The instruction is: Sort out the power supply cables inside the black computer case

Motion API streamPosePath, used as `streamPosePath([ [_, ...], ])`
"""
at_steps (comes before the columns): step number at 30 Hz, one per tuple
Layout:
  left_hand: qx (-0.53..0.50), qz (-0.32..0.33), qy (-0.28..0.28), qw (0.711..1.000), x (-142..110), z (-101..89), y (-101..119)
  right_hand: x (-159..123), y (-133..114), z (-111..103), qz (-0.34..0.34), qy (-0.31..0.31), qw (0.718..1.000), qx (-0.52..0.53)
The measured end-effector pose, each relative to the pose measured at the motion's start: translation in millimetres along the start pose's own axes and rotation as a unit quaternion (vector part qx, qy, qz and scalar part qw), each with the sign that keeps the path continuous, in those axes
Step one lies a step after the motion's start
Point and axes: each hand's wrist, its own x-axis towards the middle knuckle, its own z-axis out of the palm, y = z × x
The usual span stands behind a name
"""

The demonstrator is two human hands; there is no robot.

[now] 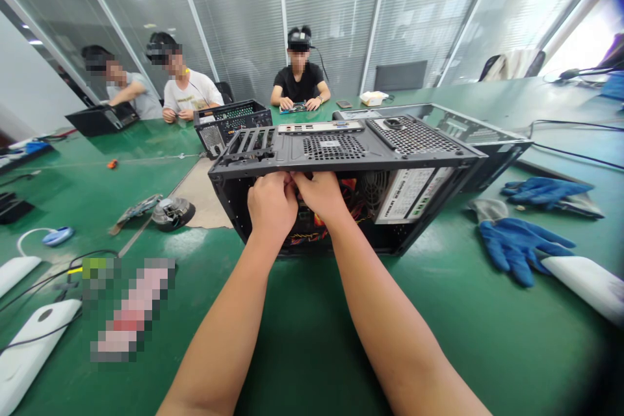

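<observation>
both hands (291, 198) up inside the open pc case (390, 156), fingers hidden under the top edge | psu (414, 195) with its label showing | blue gloves (524, 244) off to the right on the green table (302, 351)

Open face of the computer case (287, 151) takes entry from the near side; its perforated panel bars the way from above. Left forearm (219, 325) and right forearm (390, 312) flank a lane of bare green tabletop (312, 331). Rear right, an open case frame (497, 161) crowds in. Fan unit (173, 213) obstructs farther left; front blue glove (519, 247) and white object (585, 286), right.
</observation>
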Motion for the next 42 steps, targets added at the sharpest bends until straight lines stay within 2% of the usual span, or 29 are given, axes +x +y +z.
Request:
streamPosePath([
  [10, 0.012, 0.000, 0.016, 1.000, 0.4, -4.1, 1.1, -0.1, -0.6, 0.2, -0.021, -0.004, 0.999, 0.027],
  [16, 0.012, -0.003, 0.005, 1.000, 1.0, -5.5, 0.7, -0.4, -2.7, -0.2, -0.007, -0.002, 1.000, 0.019],
  [26, -0.025, 0.011, 0.007, 1.000, 1.9, -1.5, -3.1, 0.8, 0.1, 1.8, -0.016, 0.018, 1.000, 0.006],
  [34, -0.025, 0.013, 0.022, 0.999, 3.1, -3.4, -1.2, 2.5, -2.6, 0.5, -0.059, 0.034, 0.997, -0.026],
  [42, 0.017, 0.010, 0.023, 1.000, 1.9, -8.8, 1.2, 0.7, -0.4, 1.9, -0.022, 0.022, 1.000, 0.000],
])
